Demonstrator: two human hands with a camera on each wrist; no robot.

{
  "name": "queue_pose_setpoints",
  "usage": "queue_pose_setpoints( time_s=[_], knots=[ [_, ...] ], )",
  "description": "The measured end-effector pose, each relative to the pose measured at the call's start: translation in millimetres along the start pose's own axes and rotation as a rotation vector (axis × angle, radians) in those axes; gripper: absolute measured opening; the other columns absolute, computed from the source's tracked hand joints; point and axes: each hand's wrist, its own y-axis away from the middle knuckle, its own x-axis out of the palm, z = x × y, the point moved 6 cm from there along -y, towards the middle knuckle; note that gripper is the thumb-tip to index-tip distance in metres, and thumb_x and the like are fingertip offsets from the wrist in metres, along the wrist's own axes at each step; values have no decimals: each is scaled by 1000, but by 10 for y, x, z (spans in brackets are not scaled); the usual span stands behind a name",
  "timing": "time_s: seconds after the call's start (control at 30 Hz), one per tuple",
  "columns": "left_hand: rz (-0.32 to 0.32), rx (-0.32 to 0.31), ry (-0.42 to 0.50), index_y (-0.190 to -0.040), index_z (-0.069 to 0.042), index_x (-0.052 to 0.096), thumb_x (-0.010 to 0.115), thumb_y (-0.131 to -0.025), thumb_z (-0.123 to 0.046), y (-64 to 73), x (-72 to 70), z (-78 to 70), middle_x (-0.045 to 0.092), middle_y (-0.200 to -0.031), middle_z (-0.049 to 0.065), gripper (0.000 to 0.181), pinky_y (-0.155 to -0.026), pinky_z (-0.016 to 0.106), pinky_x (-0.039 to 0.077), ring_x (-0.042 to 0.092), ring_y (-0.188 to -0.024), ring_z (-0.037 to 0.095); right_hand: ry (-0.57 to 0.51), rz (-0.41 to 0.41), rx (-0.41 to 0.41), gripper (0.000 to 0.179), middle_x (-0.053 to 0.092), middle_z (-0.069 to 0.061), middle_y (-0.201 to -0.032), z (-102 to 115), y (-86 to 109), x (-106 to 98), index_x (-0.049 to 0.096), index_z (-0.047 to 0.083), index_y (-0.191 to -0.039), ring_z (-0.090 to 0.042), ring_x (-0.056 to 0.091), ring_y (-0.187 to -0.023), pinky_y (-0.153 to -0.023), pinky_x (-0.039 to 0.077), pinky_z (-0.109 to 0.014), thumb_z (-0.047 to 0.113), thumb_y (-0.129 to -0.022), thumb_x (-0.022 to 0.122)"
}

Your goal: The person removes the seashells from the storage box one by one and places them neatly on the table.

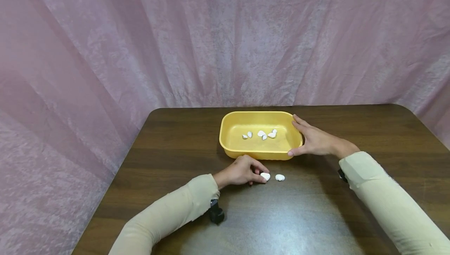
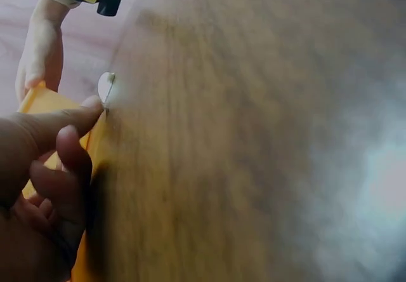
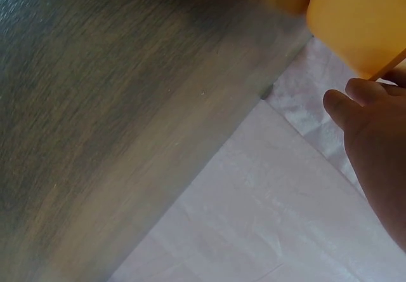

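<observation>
My left hand [image 1: 242,170] pinches a white seashell [image 1: 265,176] between thumb and fingers, low over the table in front of the yellow basin. In the left wrist view, a white shell [image 2: 105,86] shows at the fingertips. A second seashell [image 1: 279,177], small and ribbed, lies just to the right on the table. The yellow basin [image 1: 258,155] stands behind, with several white shells [image 1: 261,133] on its floor. With thumb and fingers spread around its right end, my right hand [image 1: 314,139] holds the basin. The right wrist view shows part of this grip at the rim.
The dark wooden table [image 1: 168,149] has rounded far corners. A pink curtain [image 1: 228,40] hangs behind its far edge. Black devices are strapped at both wrists, the left one [image 1: 216,212] close to the tabletop.
</observation>
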Motion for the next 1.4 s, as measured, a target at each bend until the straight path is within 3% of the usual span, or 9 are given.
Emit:
queue_pose_setpoints(
  time_s=[0.17, 0.63, 1.13, 1.4],
  knots=[
    [-19, 41, -128, -101, -12, 81, 86, -81, -14, -23, -10, -48, 49, -61, -12, 21, -53, 16, 37, 43, -56, -1, 3, -5, -4, 120, 4, -27, -163, 8, 1, -8, 19, -15, -151, -46, 14, -147, -115, 22, -60, 51, -75, 84],
    [-7, 30, -158, -104, -13, 81, 84, -82, -17, -45, 10, -40, 46, -58, -13, 22, -54, 16, 33, 40, -56, -2, 3, -3, -1, 120, 3, -26, -163, 26, 11, -21, 19, -15, -151, -46, 14, -147, -115, 22, -60, 51, -75, 84],
    [-29, 19, -154, -103, -14, 81, 86, -81, -17, -25, 10, -61, 46, -57, -12, 23, -53, 16, 32, 39, -54, -1, -1, 1, 0, 120, 3, -26, -163, 29, 21, -17, 18, -15, -151, -46, 14, -147, -115, 21, -60, 51, -76, 84],
    [2, 41, -69, -106, -9, 79, 85, -82, -18, 36, -14, -191, 51, -58, -9, 26, -50, 16, 39, 45, -50, 1, 3, 0, 2, 120, 4, -27, -163, 6, 14, 4, 20, -16, -150, -47, 15, -146, -115, 21, -60, 51, -75, 84]
  ],
)
